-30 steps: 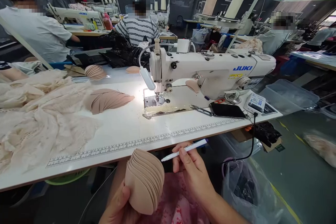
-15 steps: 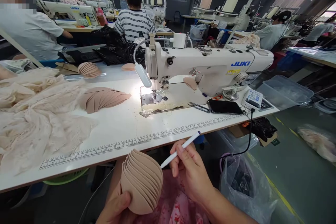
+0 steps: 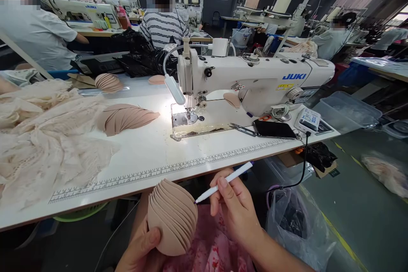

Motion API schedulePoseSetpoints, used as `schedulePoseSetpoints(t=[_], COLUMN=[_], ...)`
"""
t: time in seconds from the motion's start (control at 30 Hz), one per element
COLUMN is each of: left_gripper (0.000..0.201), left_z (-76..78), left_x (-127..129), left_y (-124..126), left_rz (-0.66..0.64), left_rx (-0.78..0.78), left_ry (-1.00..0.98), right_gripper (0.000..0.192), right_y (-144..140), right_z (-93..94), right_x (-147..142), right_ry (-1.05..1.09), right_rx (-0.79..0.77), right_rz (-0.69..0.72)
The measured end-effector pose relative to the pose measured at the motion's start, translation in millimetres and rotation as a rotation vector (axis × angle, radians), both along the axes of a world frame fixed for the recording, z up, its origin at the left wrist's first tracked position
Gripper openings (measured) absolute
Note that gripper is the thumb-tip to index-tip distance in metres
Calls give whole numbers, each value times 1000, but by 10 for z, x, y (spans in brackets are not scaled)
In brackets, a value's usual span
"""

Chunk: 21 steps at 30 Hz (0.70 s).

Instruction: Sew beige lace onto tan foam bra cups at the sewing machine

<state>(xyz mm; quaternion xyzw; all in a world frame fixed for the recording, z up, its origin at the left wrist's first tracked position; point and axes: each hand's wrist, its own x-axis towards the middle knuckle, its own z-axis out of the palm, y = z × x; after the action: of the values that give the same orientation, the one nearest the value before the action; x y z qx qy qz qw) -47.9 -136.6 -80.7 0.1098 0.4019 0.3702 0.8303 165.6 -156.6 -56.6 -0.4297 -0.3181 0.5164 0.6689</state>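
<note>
My left hand (image 3: 143,240) grips a fanned stack of beige bra pads (image 3: 172,221) in front of the table's edge, its thumb on the front pad. Between the fingers of my right hand (image 3: 234,208) is a white marker pen (image 3: 225,182) with purple ends. The pen's lower tip is at the stack's right edge; whether it touches I cannot tell. On the table, another fanned pile of pads (image 3: 127,118) lies left of the white sewing machine (image 3: 261,76), beside cream lace fabric (image 3: 57,136).
A printed ruler strip (image 3: 165,170) runs along the table's front edge. Thread snips (image 3: 244,129), a black phone (image 3: 274,129) and a small white box (image 3: 308,119) lie at the right. More pads (image 3: 109,82) sit behind. A plastic-lined bin (image 3: 296,221) stands below. Co-workers sit beyond.
My right hand has shifted slightly, and the pen's tip has come to the stack's right edge. The stack has tilted a little in my left hand.
</note>
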Motion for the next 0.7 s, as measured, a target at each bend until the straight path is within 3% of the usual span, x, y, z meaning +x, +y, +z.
schedulePoseSetpoints(t=[0.13, 0.27, 0.47, 0.7], left_gripper=[103, 105, 102, 95], left_z=[20, 0, 23, -104], left_x=[20, -1, 27, 6], left_y=[36, 38, 6, 28], left_rz=[0, 31, 17, -11], left_rx=[7, 10, -3, -11], left_ry=[-22, -3, -16, -60], right_gripper=[33, 32, 33, 31], right_y=[17, 19, -27, -41], right_z=[8, 14, 28, 23], right_x=[-24, 6, -26, -38], right_ry=[23, 70, -34, 5], right_rx=[-8, -4, 0, 32], right_rz=[62, 39, 57, 63])
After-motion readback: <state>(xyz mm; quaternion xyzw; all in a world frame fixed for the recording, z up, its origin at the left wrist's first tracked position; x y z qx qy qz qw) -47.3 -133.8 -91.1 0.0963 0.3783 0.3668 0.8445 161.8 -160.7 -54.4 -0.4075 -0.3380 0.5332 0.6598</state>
